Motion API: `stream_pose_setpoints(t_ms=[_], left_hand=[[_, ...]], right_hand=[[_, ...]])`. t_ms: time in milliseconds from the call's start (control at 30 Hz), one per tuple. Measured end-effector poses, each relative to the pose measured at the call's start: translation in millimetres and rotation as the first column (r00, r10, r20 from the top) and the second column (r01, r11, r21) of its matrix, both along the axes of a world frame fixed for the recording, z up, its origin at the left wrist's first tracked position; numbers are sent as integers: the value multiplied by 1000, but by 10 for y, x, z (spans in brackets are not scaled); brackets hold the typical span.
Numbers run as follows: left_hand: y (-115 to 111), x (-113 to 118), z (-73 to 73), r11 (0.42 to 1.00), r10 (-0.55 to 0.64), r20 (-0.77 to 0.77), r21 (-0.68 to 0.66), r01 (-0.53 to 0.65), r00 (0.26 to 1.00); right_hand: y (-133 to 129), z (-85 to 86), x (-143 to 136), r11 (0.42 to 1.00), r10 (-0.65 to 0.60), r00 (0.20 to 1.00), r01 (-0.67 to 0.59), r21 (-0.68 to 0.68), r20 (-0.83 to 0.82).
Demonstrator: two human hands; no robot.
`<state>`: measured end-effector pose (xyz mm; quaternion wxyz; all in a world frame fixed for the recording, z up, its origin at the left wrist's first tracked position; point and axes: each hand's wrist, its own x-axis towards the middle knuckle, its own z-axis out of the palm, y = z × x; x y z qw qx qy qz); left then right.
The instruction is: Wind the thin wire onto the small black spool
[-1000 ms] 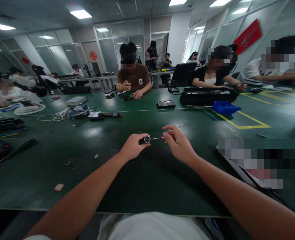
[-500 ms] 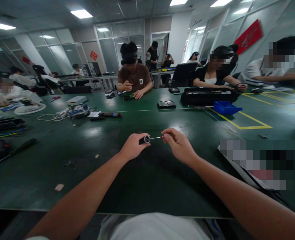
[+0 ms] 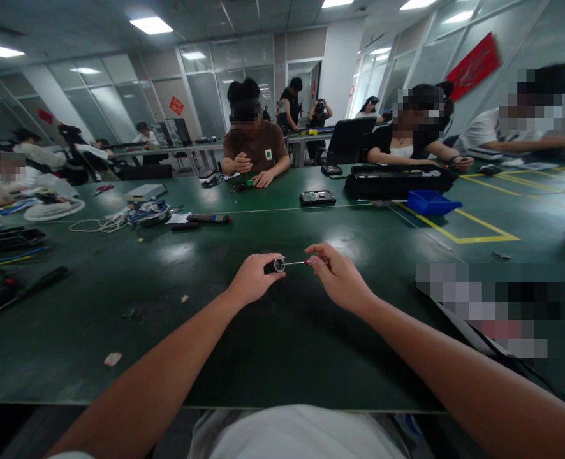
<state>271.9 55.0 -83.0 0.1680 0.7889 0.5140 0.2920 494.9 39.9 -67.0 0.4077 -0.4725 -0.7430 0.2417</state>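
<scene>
My left hand (image 3: 256, 278) is closed around a black cylindrical part (image 3: 278, 264) whose round, silvery-rimmed end faces me. From the right, my right hand (image 3: 338, 275) grips a small screwdriver (image 3: 296, 262) by its red end between thumb and fingers, the forefinger raised a little. The thin metal shaft lies level and its tip meets the rim of the cylinder. Both hands are above the green table (image 3: 282, 357). The rest of the screwdriver's handle is hidden in my right hand.
Beyond my hands lie a pen-like tool (image 3: 210, 218), a hard drive (image 3: 317, 197), a blue tray (image 3: 432, 203) and a long black casing (image 3: 400, 183). Cables and a white fan cover (image 3: 54, 209) are at the left. Several people sit across the table.
The fingers of my right hand have loosened and lifted slightly around the screwdriver. The cylinder stays in my left hand. The whole view has shifted a little.
</scene>
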Motion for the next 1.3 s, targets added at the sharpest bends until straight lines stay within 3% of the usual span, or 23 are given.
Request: stream_pose_setpoints(t_ms=[300,567,767,1000,1167,1300], left_hand=[[24,8,-31,1000,1,-24,-17,-2,1000],[1,21,3,1000,14,-4,-14,-14,1000],[3,15,12,1000,14,-27,-15,-14,1000],[9,6,0,1000,9,-30,5,-9,1000],[9,15,-7,1000,-1,-50,0,1,999],[10,27,-11,1000,-14,-62,-14,13,998]], right_hand=[[45,-21,16,995,-3,1000,4,-98,8],[18,-20,19,1000,14,998,-16,-25,-54],[22,-22,16,995,55,998,-55,-83,-11],[26,-35,34,1000,31,998,-31,-7,-46],[31,-10,19,996,39,999,-39,-81,-5],[23,-38,5,999,10,999,-12,-47,-46]])
